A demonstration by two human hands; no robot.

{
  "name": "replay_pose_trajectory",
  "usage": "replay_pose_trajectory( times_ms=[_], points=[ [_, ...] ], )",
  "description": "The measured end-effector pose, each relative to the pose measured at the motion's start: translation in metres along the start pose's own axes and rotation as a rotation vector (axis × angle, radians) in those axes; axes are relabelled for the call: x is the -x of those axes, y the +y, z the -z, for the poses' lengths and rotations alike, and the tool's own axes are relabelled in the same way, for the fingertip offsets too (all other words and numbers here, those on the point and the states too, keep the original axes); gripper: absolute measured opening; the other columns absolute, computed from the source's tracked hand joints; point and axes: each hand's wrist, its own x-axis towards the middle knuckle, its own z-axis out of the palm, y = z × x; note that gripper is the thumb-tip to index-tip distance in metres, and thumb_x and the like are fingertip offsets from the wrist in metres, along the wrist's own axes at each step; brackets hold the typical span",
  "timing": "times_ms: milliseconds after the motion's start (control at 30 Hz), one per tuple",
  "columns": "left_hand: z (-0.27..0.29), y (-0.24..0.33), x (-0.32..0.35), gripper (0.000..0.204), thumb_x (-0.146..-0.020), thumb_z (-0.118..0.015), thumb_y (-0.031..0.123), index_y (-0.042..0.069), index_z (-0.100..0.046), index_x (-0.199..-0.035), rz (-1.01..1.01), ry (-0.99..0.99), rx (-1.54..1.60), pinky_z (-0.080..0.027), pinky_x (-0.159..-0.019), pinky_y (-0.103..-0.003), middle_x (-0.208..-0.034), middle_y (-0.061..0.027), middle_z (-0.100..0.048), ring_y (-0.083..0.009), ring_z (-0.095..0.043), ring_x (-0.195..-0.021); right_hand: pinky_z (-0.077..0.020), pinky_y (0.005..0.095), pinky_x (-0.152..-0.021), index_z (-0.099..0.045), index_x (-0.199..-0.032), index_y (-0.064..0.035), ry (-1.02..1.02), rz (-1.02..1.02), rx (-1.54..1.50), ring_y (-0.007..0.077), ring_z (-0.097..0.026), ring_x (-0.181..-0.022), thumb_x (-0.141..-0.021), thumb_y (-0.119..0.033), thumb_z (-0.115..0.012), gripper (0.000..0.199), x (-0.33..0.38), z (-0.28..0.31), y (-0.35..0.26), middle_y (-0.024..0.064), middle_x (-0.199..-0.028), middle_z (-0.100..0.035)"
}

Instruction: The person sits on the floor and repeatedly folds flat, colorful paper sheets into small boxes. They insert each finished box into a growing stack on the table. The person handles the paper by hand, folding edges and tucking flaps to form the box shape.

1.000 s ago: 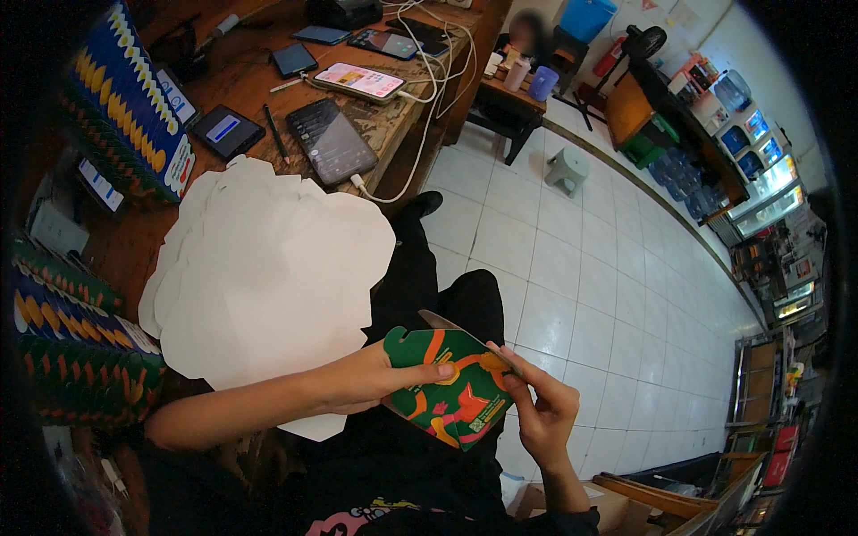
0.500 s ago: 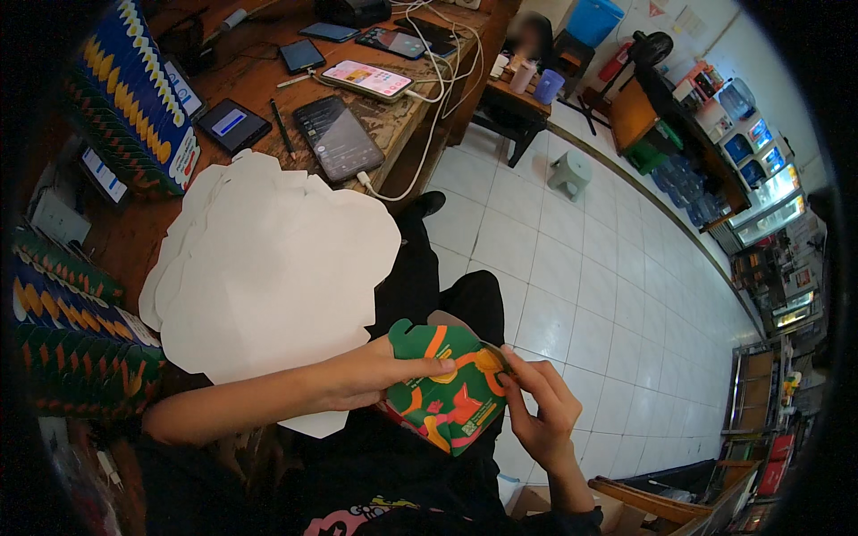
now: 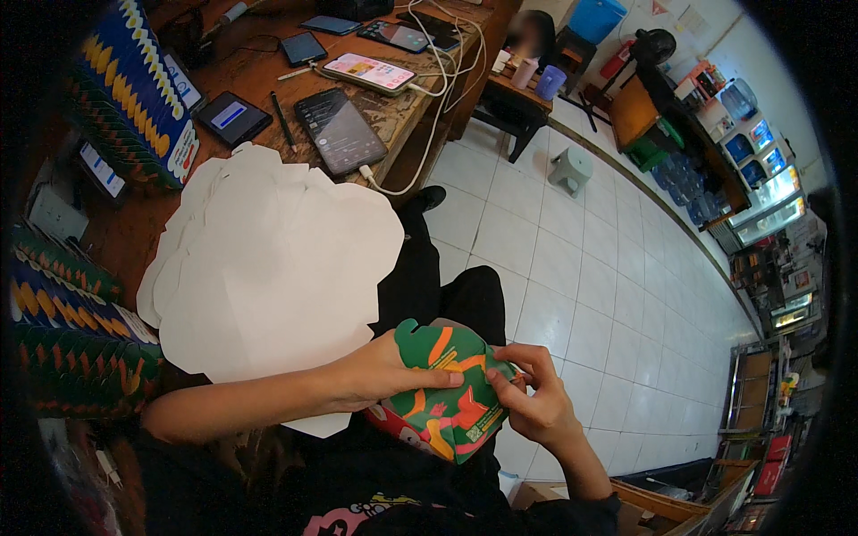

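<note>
Over my lap I hold a green printed paperboard box [image 3: 456, 389] with orange, yellow and pink shapes, partly folded. My left hand [image 3: 384, 371] is closed on its left side, thumb lying across the green face and the other fingers hidden behind. At the box's right edge, my right hand [image 3: 541, 402] pinches a flap between thumb and fingers. Left of the box lies a stack of white, scallop-edged card blanks [image 3: 268, 268], passing under my left forearm.
Nested printed boxes [image 3: 138, 98] stand at the far left, with another stack [image 3: 85, 348] nearer. Several phones, one of them black [image 3: 340, 132], and white cables lie on the wooden table. A grey stool [image 3: 570, 171] stands on the tiled floor.
The box has turned slightly, showing more of its red and pink lower side. My right hand has shifted a little down, and its fingers now bend the right-hand flap inward.
</note>
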Motion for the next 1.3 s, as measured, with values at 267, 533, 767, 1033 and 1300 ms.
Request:
replay_pose_trajectory(
  times_ms=[267, 533, 767, 1033, 1300],
  points=[
    [0.003, 0.0, -0.001, 0.036, -0.076, -0.072, 0.011, 0.004, -0.052, -0.106, -0.036, -0.053, 0.067, -0.052, -0.08, -0.03, -0.1, -0.0076, -0.061, -0.0151, -0.061, -0.092, -0.051, 0.0364, -0.085, -0.048, -0.108, 0.0034, 0.045, -0.108, -0.506, 0.0357, -0.051, -0.111, -0.08, 0.012, -0.049, 0.029, -0.006, 0.015, -0.022, 0.0172, -0.105, -0.049],
    [0.003, 0.0, -0.001, 0.038, -0.074, -0.075, 0.018, 0.006, -0.049, -0.099, -0.084, -0.127, -0.001, -0.055, -0.075, -0.03, -0.098, -0.0063, -0.057, -0.0156, -0.06, -0.092, -0.0325, 0.0407, -0.106, -0.037, -0.112, -0.0031, -0.023, -0.355, -1.278, 0.0286, -0.037, -0.125, -0.077, 0.009, -0.06, 0.044, -0.017, 0.022, -0.007, 0.0104, -0.111, -0.041],
    [0.004, -0.005, -0.004, 0.034, -0.073, -0.075, 0.018, 0.008, -0.049, -0.091, -0.155, -0.083, -0.234, -0.049, -0.077, -0.026, -0.093, -0.0027, -0.055, -0.0128, -0.057, -0.09, -0.0327, 0.0383, -0.105, -0.033, -0.118, -0.0056, -0.21, -0.501, -1.22, 0.0249, -0.038, -0.123, -0.072, 0.001, -0.071, 0.059, -0.027, 0.017, 0.007, 0.0126, -0.126, -0.033],
    [0.0, 0.004, 0.003, 0.031, -0.076, -0.073, 0.024, 0.01, -0.051, -0.092, -0.217, -0.1, -0.523, -0.045, -0.078, -0.027, -0.093, -0.0022, -0.055, -0.012, -0.054, -0.091, -0.0274, 0.0414, -0.106, -0.017, -0.136, -0.0102, -0.438, -0.36, -1.103, 0.0274, -0.035, -0.124, -0.068, -0.013, -0.078, 0.092, -0.035, 0.011, 0.022, 0.0167, -0.129, -0.036],
    [-0.006, 0.049, 0.054, 0.063, -0.075, -0.072, 0.011, 0.001, -0.039, -0.127, -0.903, 0.324, -0.675, -0.035, -0.101, -0.039, -0.129, -0.0133, -0.042, -0.0217, -0.039, -0.124, -0.0245, 0.0366, -0.106, -0.014, -0.14, -0.0037, 0.031, -0.417, -0.972, 0.0228, -0.032, -0.127, -0.053, -0.016, -0.085, 0.113, -0.035, 0.046, 0.013, 0.0123, -0.134, -0.034]
  ],
)
